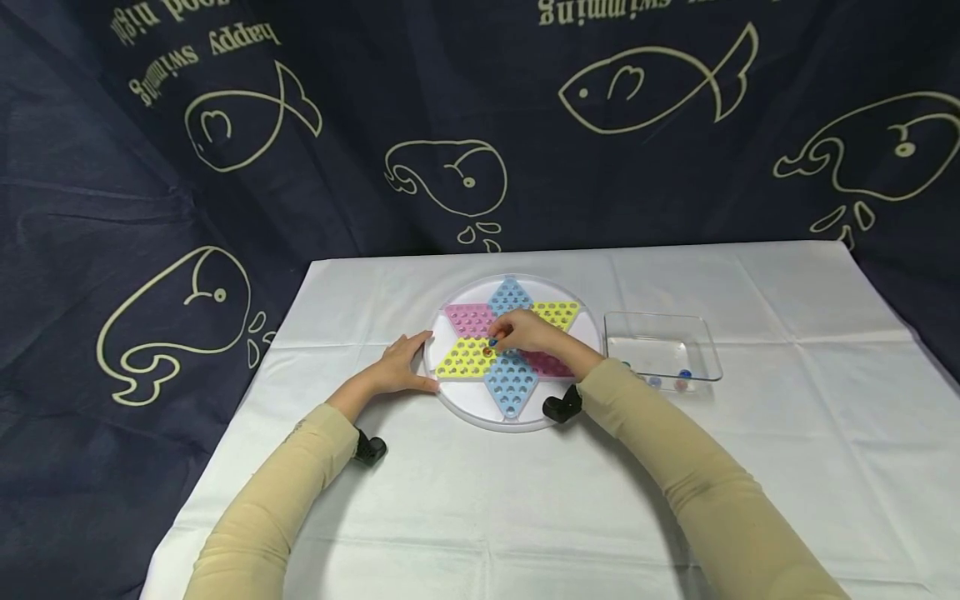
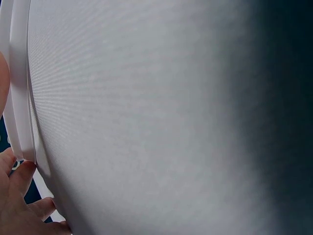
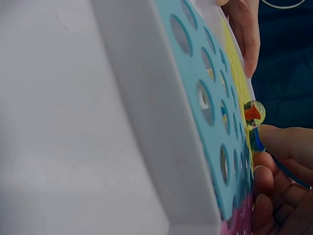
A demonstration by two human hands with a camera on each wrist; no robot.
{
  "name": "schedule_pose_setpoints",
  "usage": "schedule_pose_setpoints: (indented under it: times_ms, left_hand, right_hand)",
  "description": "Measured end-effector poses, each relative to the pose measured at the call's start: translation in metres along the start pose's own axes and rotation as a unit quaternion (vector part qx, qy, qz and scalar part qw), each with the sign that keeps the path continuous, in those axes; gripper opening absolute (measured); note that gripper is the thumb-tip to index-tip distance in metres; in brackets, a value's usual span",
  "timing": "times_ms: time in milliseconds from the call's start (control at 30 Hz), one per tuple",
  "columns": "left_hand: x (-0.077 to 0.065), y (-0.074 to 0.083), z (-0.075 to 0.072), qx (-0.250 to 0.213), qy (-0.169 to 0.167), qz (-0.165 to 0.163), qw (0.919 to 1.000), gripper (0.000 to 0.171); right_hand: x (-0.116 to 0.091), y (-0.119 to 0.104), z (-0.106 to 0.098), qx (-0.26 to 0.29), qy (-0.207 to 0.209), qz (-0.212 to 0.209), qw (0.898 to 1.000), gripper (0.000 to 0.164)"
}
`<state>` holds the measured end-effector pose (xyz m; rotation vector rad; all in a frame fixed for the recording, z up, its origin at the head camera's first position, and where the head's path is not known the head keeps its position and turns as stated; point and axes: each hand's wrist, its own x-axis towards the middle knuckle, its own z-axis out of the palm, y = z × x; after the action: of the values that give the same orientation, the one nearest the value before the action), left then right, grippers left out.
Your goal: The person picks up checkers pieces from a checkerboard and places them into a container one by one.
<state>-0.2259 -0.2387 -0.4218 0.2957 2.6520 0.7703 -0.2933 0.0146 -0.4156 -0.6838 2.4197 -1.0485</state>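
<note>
A round white Chinese checkers board (image 1: 468, 408) with a star of blue, yellow, pink and red holes lies on the table. My left hand (image 1: 397, 367) touches its left rim, thumb and fingers spread. Over the inner tip of the left yellow section, my right hand (image 1: 525, 332) pinches a blue marble (image 3: 256, 140) between thumb and finger. Right beside it, a clear marble with an orange core (image 3: 254, 113) sits on the board. In the left wrist view, fingertips (image 2: 24, 176) touch the rim; white cloth fills most of that picture.
To the board's right stands a clear plastic box (image 1: 645, 346) with several marbles, including a blue marble (image 1: 686, 375), near its front side. A white cloth (image 1: 450, 517) covers the table. A dark curtain with fish drawings (image 1: 450, 83) hangs behind.
</note>
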Motion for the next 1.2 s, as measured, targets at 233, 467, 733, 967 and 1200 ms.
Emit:
schedule_pose_setpoints:
  times_ms: [233,467,733,967,1200]
  left_hand:
    - [0.0005,0.0002,0.0004,0.004,0.000,0.001,1.0000,0.101]
    - [0.0002,-0.0006,0.0014,0.002,0.000,-0.002,1.0000,0.101]
    - [0.0004,-0.0006,0.0009,0.006,0.003,0.000,1.0000,0.101]
    - [0.0005,-0.0002,0.0004,0.004,0.001,-0.005,1.0000,0.101]
    - [0.0012,-0.0004,0.0008,0.007,0.001,-0.006,1.0000,0.101]
  right_hand:
    - [0.0021,-0.0020,0.0020,-0.030,-0.006,0.004,1.000,0.027]
    - [0.0035,-0.0027,0.0040,-0.030,-0.001,0.010,1.000,0.021]
    - [0.0031,-0.0037,0.0028,-0.035,-0.001,0.019,0.999,0.020]
    - [0.0017,-0.0027,-0.0010,-0.021,-0.004,0.014,1.000,0.019]
    - [0.0013,-0.0005,-0.0038,-0.005,-0.001,0.018,1.000,0.020]
